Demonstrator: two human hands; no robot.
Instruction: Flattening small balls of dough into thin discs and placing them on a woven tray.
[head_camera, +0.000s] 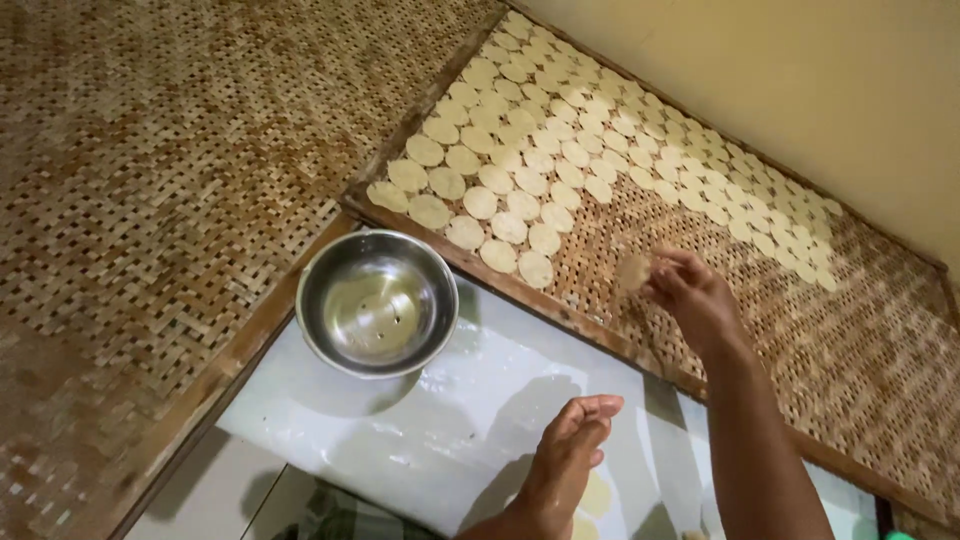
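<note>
My right hand (690, 295) hovers over a woven bamboo tray (860, 340) and pinches a thin pale dough disc (632, 271) at its fingertips. Several round pale dough discs (540, 170) lie in rows across the tray's far and left part. My left hand (570, 455) is held low over a white plastic sheet (440, 430), fingers apart, holding nothing. More flat discs (596, 497) show on the sheet just beside that hand.
A round steel bowl (377, 303) stands on the white sheet by the tray's wooden rim. A second woven bamboo tray (150, 200) fills the left side. A plain cream wall (830, 90) rises at the top right.
</note>
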